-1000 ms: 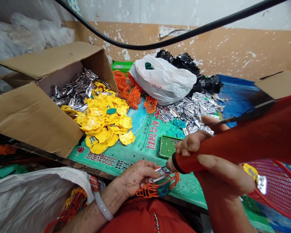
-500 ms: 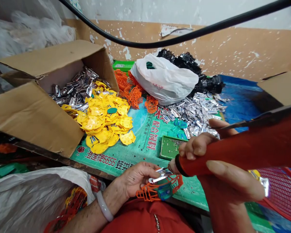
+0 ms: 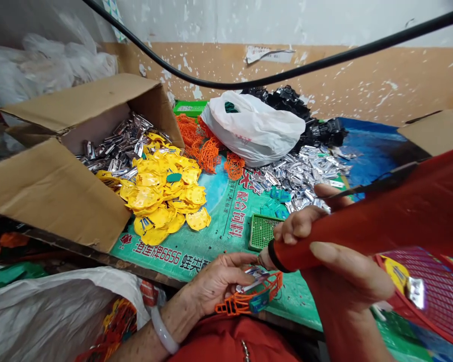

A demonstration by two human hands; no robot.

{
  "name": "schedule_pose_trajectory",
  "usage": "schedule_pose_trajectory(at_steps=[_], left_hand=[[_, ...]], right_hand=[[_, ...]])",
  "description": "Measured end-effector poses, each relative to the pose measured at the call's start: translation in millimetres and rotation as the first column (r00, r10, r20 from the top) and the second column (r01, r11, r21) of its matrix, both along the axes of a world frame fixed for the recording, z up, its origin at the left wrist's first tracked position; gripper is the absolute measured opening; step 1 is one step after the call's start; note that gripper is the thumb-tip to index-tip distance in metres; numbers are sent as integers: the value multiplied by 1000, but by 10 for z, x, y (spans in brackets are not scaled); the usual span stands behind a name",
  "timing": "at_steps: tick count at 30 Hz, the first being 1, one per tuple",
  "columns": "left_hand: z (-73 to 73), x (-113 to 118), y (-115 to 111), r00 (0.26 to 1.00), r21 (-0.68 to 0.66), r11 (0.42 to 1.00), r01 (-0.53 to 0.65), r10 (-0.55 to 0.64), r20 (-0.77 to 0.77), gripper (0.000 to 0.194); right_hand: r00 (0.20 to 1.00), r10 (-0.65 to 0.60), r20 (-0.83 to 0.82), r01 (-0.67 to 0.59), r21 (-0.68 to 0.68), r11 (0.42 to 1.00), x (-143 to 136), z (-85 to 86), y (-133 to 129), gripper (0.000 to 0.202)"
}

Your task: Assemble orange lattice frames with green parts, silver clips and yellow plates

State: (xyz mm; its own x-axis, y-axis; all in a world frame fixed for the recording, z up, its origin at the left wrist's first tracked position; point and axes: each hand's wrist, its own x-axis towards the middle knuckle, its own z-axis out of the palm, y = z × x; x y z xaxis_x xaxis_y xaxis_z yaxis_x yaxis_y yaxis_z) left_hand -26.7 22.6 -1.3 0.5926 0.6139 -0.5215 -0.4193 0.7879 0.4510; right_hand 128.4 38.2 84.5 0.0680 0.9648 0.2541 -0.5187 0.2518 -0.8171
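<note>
My left hand (image 3: 215,284) is closed on an orange plastic lattice frame (image 3: 232,305). A shiny silver metal plate (image 3: 252,281) lies on the frame under the fingers, and a small teal-green plastic piece (image 3: 259,301) sits against it. My right hand (image 3: 357,276) is wrapped round a red power screwdriver (image 3: 366,226), tilted so its nose points down and left. The tool's tip is at the left fingertips, close above the metal plate; whether it touches a screw is hidden. Just behind the tip stands a green mesh basket (image 3: 260,233) holding small metal bits.
A cardboard box (image 3: 60,186) spills silver plates and yellow parts (image 3: 162,191). Behind are orange frames (image 3: 207,156), a white plastic bag (image 3: 252,130) and black parts (image 3: 324,131). Silver plates (image 3: 305,176) are heaped nearby. At right sits a red basket (image 3: 438,291); a black cable (image 3: 219,83) hangs across.
The screwdriver's nose and my right hand have shifted slightly left. My left fingertips have moved up against the tip, and the orange frame has turned a little. The view has tilted slightly.
</note>
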Motion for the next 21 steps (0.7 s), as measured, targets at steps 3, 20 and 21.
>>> schedule_pose_trajectory(at_steps=[3, 20, 21], left_hand=[[-3, 10, -8, 1000, -22, 1000, -5, 5, -24, 38], [2, -20, -23, 991, 2, 1000, 24, -24, -130, 31], [-2, -26, -21, 991, 11, 999, 42, -40, -130, 32]], right_hand=[[1000, 22, -6, -22, 9, 1000, 0, -5, -16, 50], [998, 63, 30, -64, 26, 998, 23, -15, -51, 51], [998, 59, 35, -59, 24, 998, 30, -17, -50, 51]])
